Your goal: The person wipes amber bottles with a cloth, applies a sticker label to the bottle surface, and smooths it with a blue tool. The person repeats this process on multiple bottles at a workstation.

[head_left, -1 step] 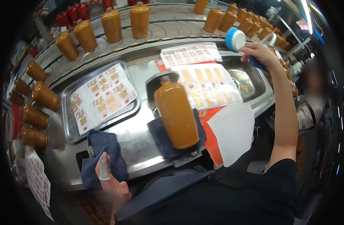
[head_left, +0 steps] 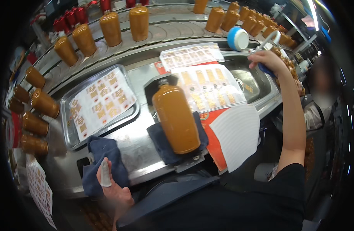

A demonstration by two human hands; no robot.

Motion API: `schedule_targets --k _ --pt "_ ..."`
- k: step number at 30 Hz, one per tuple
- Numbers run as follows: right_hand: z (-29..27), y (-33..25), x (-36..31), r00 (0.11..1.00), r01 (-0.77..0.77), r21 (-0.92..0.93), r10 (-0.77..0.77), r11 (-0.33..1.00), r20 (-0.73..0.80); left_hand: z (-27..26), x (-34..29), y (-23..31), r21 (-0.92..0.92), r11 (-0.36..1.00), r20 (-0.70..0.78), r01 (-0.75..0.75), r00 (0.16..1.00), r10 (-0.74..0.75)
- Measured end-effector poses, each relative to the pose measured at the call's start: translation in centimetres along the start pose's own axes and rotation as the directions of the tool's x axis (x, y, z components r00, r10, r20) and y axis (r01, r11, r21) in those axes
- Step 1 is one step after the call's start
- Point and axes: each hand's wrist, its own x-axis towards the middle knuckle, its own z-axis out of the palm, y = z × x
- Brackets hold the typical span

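Note:
An orange-brown glazed bottle (head_left: 176, 119) lies tilted in the middle of the steel counter, neck away from me, its base over a dark blue cloth (head_left: 158, 143). Its neck rests at a dark angular holder (head_left: 150, 89). My left hand (head_left: 117, 188) is at the near edge with fingers apart, holding nothing, beside another dark blue cloth (head_left: 105, 154); one finger wears a pale finger cot. Over the right end of the sink (head_left: 251, 101), near the curved tap (head_left: 270, 38), my right hand (head_left: 270, 62) is closed around a small dark blue piece (head_left: 266, 71), mostly hidden by the fingers.
Decal sheets lie in a metal tray (head_left: 65, 127) and beside the bottle (head_left: 209, 85). A white-and-blue round tub (head_left: 237, 39) stands behind the sink. Brown bottles (head_left: 139, 23) line the curved conveyor (head_left: 157, 35). A ribbed white sheet (head_left: 238, 134) covers orange paper. Another person (head_left: 319, 107) sits at right.
The view has shifted slightly. My right hand has come a little nearer and to the right relative to the tub, showing more of the tap. My left hand and the bottle stay put.

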Motion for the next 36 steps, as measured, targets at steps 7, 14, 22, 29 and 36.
schedule_targets --k 7,14,22,29,36 --pt "0.1 20.3 1.3 0.998 -0.057 -0.151 0.053 0.987 -0.031 4.9 2.9 2.9 0.096 0.995 0.030 0.016 0.999 -0.019" --pt "3.4 21.2 10.2 0.987 0.107 -0.699 0.007 0.708 0.159 8.4 4.0 4.9 0.215 0.976 0.208 -0.013 0.978 -0.033" --pt "4.4 27.6 12.9 0.946 0.154 -0.494 0.017 0.856 0.325 11.9 6.7 5.1 0.387 0.915 0.365 -0.115 0.930 -0.038" --pt "4.0 20.0 7.4 0.958 0.282 -0.286 -0.284 0.916 0.036 13.9 7.2 3.1 0.301 0.950 0.327 -0.078 0.945 -0.026" --pt "7.3 6.7 -2.2 0.914 0.394 -0.022 -0.394 0.919 -0.093 14.1 7.2 2.4 0.257 0.963 0.301 -0.081 0.954 0.000"
